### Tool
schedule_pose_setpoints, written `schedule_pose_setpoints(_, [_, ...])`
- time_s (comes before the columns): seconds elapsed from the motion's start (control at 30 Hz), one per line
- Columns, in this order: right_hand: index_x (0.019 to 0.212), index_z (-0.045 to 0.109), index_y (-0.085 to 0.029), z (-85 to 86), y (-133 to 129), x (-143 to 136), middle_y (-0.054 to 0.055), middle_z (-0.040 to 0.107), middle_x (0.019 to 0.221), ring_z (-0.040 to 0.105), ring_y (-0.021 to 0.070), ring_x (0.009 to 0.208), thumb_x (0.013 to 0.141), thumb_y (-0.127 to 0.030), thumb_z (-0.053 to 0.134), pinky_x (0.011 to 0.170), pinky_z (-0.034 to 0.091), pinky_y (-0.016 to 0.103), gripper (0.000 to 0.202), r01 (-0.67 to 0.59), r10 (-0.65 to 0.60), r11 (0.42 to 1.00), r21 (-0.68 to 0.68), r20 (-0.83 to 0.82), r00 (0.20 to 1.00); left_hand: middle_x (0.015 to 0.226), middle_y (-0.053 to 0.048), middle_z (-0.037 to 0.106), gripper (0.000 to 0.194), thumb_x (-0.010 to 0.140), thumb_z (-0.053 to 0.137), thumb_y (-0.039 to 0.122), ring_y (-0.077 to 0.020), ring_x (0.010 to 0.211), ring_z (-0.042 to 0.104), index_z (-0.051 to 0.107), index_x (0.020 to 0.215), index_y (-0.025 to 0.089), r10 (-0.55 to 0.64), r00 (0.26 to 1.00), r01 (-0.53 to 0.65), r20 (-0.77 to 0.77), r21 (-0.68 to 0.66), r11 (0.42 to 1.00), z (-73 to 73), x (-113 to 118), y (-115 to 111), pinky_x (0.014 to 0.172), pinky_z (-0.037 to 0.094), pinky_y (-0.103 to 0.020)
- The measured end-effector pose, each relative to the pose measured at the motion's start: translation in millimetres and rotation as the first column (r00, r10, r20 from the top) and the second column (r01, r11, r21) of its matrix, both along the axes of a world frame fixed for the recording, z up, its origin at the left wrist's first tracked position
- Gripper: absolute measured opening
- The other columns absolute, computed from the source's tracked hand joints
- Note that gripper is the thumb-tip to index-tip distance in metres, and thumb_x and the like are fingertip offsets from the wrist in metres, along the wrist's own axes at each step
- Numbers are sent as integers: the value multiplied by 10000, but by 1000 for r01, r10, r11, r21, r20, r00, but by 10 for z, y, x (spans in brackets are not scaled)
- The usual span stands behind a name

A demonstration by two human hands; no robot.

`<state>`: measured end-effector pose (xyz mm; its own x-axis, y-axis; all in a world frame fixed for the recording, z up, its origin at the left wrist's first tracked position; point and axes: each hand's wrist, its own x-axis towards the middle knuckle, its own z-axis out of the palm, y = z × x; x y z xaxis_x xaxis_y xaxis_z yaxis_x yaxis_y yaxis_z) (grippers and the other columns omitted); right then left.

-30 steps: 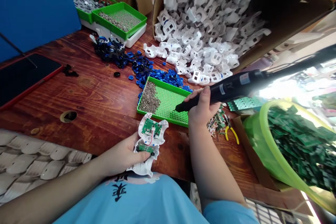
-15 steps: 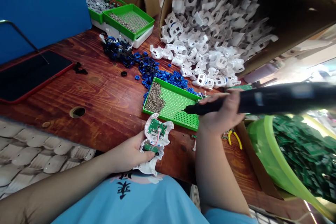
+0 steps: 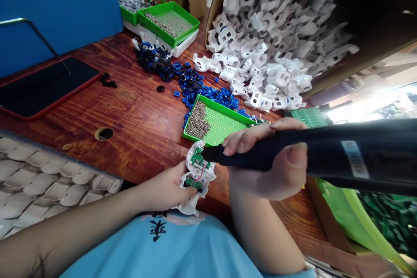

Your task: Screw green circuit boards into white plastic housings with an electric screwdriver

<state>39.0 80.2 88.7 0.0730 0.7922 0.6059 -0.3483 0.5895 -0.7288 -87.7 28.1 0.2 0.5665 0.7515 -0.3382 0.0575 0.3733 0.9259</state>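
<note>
My left hand grips a white plastic housing near my shirt. Inside the housing are green circuit boards, with a thin red and white cable between them. My right hand is wrapped round a black electric screwdriver, held nearly level. Its tip is over the upper circuit board; whether it touches the board or a screw I cannot tell. Just beyond the housing, a green perforated tray holds a heap of small screws at its left end.
Blue and black small parts lie behind the tray. White shells spill from a cardboard box. A phone lies at left, more green trays stand at the back, and a light green tub of circuit boards is at right.
My right hand has brought the screwdriver from above the screw tray leftward and nearer, to the board in the housing. My left hand keeps its hold on the housing. The view has shifted slightly.
</note>
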Motion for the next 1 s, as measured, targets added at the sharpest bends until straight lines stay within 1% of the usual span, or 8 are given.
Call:
schedule_pose_setpoints(0.13, [852, 417, -171, -6, -2, 12, -30, 497, 533, 487, 134, 387, 780, -308, 499, 375, 397, 265, 175, 2, -2, 1000, 13, 12, 1000, 999, -17, 581, 391, 758, 532, 153, -155, 893, 529, 439, 1137, 168, 0, 999, -1, 44, 22, 1000, -1, 6, 3, 777, 425, -252])
schedule_pose_setpoints(0.3, [854, 424, -179, -23, -29, 7, -32, 499, 540, 498, 132, 403, 781, -311, 502, 398, 416, 270, 170, 11, -10, 1000, -7, 33, 999, 975, -34, 586, 410, 752, 539, 161, -165, 860, 536, 436, 1149, 149, 2, 998, -2, 57, -2, 1000, 18, -1, 2, 769, 437, -271])
schedule_pose_setpoints(0.43, [829, 418, -179, -40, -41, -10, -33, 492, 533, 477, 129, 399, 764, -306, 522, 377, 404, 271, 176, 20, -20, 1000, -7, 16, 1000, 978, -42, 596, 429, 747, 563, 172, -174, 851, 552, 444, 1159, 154, 8, 998, -5, 70, -45, 999, 10, -10, -5, 740, 446, -266])
schedule_pose_setpoints(0.53, [808, 411, -178, -43, -53, -15, -34, 495, 536, 472, 121, 402, 756, -303, 527, 372, 408, 266, 178, 32, -31, 999, -10, 16, 999, 1003, -46, 597, 469, 756, 567, 186, -176, 872, 554, 424, 1202, 157, 17, 997, -14, 74, -33, 999, 6, -7, -10, 732, 444, -255])
schedule_pose_setpoints(0.7, [804, 414, -176, -40, -73, 5, -29, 512, 555, 496, 115, 429, 769, -299, 517, 402, 437, 268, 165, -12, 11, 1000, 10, 87, 996, 1050, -44, 584, 469, 765, 563, 205, -192, 902, 545, 413, 1209, 182, -2, 1000, 3, 31, -38, 999, -5, -11, -10, 751, 438, -279])
schedule_pose_setpoints(0.83, [825, 414, -172, -94, -71, 16, -28, 515, 568, 510, 118, 442, 783, -297, 506, 419, 439, 269, 161, -34, 33, 999, 9, 71, 997, 1032, -40, 582, 459, 764, 559, 190, -190, 896, 541, 417, 1200, 187, -5, 1000, 5, -4, -29, 1000, -18, -16, -15, 759, 431, -282])
schedule_pose_setpoints(0.9, [836, 419, -172, -132, -74, 23, -27, 510, 572, 509, 119, 443, 788, -298, 500, 417, 433, 268, 157, -52, 50, 998, 22, 60, 997, 1010, -33, 583, 456, 758, 565, 179, -176, 874, 539, 422, 1192, 187, 4, 1000, -4, 6, -34, 999, -12, -15, -14, 745, 428, -268])
schedule_pose_setpoints(1.0, [866, 441, -174, -144, -92, 50, -22, 501, 582, 511, 119, 459, 788, -311, 497, 429, 436, 274, 168, -87, 84, 996, 35, 77, 993, 929, -19, 591, 420, 754, 575, 180, -148, 785, 538, 439, 1152, 178, -19, 996, 28, 85, -107, 994, 12, -18, -6, 681, 428, -242])
